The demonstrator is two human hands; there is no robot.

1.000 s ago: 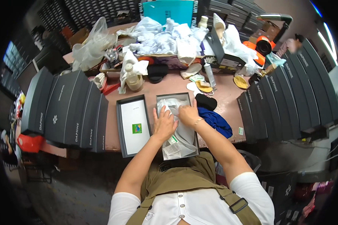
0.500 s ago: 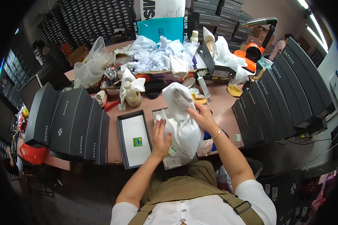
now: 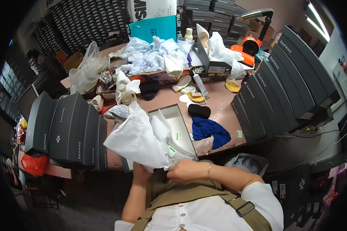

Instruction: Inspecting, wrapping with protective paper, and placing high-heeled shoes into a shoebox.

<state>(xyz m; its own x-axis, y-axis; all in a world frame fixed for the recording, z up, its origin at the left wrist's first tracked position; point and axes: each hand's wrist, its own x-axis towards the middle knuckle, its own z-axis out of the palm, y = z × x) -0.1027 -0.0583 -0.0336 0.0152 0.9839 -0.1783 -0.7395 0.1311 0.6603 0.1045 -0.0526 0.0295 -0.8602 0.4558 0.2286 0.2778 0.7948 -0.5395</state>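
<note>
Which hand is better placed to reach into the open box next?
Probably the right hand, close by the near edge of the open box. The left hand is farther left, under the white bundle and seemingly supporting it.

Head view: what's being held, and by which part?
The left hand holds the white wrapping by its lower end; whether the right hand grips anything can't be told.
</note>
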